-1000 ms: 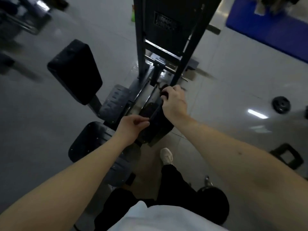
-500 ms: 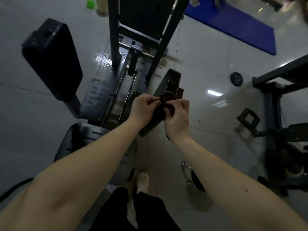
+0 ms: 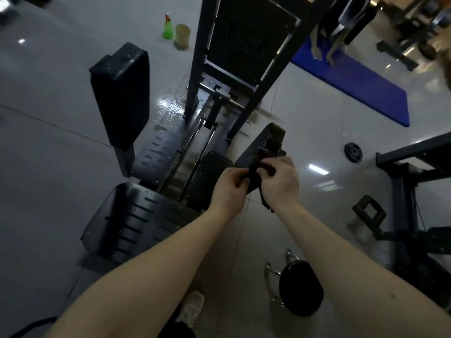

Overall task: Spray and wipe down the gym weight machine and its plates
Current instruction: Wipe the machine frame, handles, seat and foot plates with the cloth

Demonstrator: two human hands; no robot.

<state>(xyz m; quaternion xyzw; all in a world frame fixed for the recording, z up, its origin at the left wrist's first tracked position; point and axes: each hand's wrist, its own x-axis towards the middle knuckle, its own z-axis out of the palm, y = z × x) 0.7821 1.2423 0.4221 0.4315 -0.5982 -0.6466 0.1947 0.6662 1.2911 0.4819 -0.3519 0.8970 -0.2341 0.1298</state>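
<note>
My forearms reach up from the bottom edge to mid-frame. My left hand [image 3: 229,189] and right hand [image 3: 280,184] each pinch the dark, crumpled cloth [image 3: 255,174] with curled fingers; a tail of it hangs below my right wrist. Beyond stands the black machine [image 3: 195,69], with droplets on its pad. The green spray bottle [image 3: 168,28] stands upper left.

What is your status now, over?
Left hand, right hand: both gripping dark cloth. Weight machine directly ahead, floor wet at its base. Green spray bottle on floor beyond it.
</note>
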